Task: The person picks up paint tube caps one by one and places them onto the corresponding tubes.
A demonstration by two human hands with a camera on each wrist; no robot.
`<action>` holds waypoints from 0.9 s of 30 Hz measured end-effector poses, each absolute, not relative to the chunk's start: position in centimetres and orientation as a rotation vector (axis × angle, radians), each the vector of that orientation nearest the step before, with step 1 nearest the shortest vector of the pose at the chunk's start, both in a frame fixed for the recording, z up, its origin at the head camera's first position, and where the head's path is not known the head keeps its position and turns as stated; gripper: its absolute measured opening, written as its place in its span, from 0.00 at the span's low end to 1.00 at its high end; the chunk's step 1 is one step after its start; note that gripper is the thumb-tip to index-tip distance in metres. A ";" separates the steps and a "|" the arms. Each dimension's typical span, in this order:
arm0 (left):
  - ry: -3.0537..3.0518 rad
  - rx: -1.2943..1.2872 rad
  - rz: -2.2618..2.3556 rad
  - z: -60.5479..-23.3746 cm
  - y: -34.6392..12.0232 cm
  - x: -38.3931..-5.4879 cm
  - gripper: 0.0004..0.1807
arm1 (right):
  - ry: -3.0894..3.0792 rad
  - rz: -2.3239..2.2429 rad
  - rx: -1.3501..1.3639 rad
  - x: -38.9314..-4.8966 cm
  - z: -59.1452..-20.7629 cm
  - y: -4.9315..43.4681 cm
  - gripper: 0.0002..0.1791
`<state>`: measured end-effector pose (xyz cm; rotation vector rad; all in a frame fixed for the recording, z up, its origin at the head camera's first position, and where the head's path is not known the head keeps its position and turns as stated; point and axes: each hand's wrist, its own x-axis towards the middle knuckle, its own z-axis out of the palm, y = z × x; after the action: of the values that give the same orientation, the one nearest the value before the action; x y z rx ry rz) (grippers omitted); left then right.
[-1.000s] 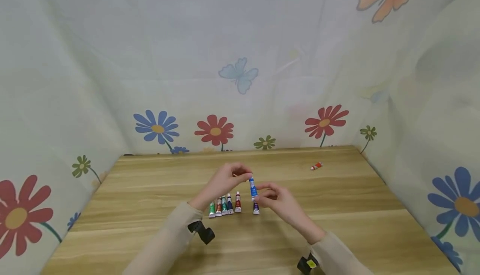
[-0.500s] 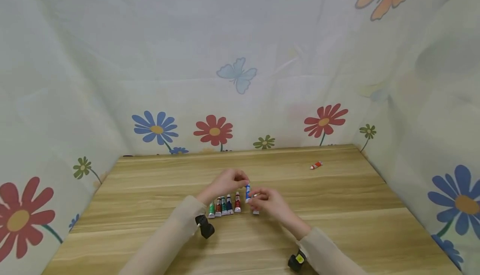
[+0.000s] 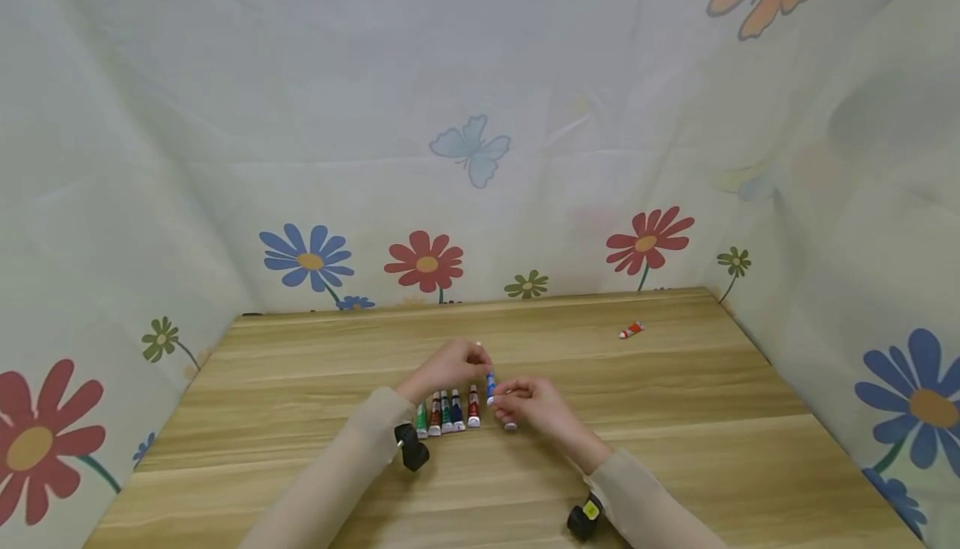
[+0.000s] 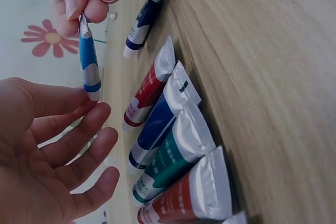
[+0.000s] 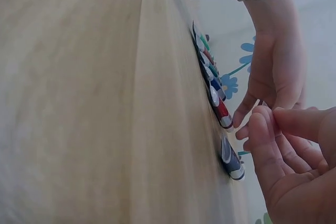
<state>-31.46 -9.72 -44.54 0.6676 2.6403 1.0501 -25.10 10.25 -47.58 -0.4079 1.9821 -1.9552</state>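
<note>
A blue paint tube (image 3: 491, 387) hangs above the table between both hands. My left hand (image 3: 448, 370) pinches its white cap end with thumb and forefinger, the other fingers spread in the left wrist view. The flat silver end is pinched by my right hand (image 3: 538, 404). Beneath and beside the hands lies a row of paint tubes: a green tube (image 3: 422, 419), an orange-brown tube (image 4: 181, 203), a teal tube (image 4: 176, 156), a dark blue tube (image 4: 160, 121) and a red tube (image 4: 152, 87). A dark purple-blue tube (image 4: 143, 24) lies apart, mostly hidden by my right hand in the head view.
An orange-red paint tube (image 3: 632, 330) lies alone at the back right of the wooden table (image 3: 712, 416). A pale cloth backdrop (image 3: 360, 116) with printed flowers and butterflies rises behind the table and along both sides.
Both hands have moved slightly left and down with the blue tube, from above the dark purple-blue tube into the gap beside the red one. Both keep their hold.
</note>
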 end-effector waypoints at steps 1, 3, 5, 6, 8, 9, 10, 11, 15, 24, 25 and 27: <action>2.642 0.666 1.034 -44.7 -9.7 -31.5 0.06 | 1.977 -1.951 -0.404 -25.1 -47.6 10.2 0.11; 2.650 0.679 0.995 -44.8 -9.6 -31.7 0.06 | 1.960 -1.948 -0.396 -25.1 -47.9 10.2 0.11; 2.652 0.695 0.957 -45.1 -9.6 -31.8 0.05 | 1.939 -1.950 -0.390 -25.1 -48.0 10.2 0.12; 2.653 0.702 0.944 -45.2 -9.5 -31.8 0.05 | 1.926 -1.954 -0.383 -25.1 -48.1 10.2 0.12; 2.652 0.724 0.921 -45.2 -9.4 -31.7 0.05 | 1.909 -1.960 -0.374 -25.1 -48.3 10.1 0.12; 2.652 0.730 0.913 -45.2 -9.3 -31.7 0.06 | 1.904 -1.961 -0.373 -25.1 -48.4 10.1 0.12; 2.650 0.735 0.910 -45.2 -9.3 -31.6 0.06 | 1.897 -1.964 -0.369 -25.1 -48.5 10.1 0.12; 2.649 0.737 0.908 -45.1 -9.2 -31.5 0.06 | 1.894 -1.965 -0.364 -25.1 -48.6 10.1 0.12; 2.662 0.726 0.888 -45.0 -9.0 -31.3 0.06 | 1.900 -1.964 -0.348 -25.0 -48.8 10.0 0.12; 2.689 0.783 0.823 -45.2 -8.7 -31.3 0.06 | 1.950 -1.872 -0.306 -25.0 -48.9 9.9 0.09; 2.691 0.792 0.818 -45.2 -8.7 -31.3 0.06 | 1.952 -1.863 -0.302 -25.0 -49.0 9.9 0.09; 2.690 0.802 0.819 -45.2 -8.7 -31.2 0.06 | 1.962 -1.850 -0.303 -25.1 -48.9 9.9 0.08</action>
<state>-31.23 -8.68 -45.19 0.8023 2.6895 0.8187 -25.06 9.85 -48.95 -0.3029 1.9621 -1.8503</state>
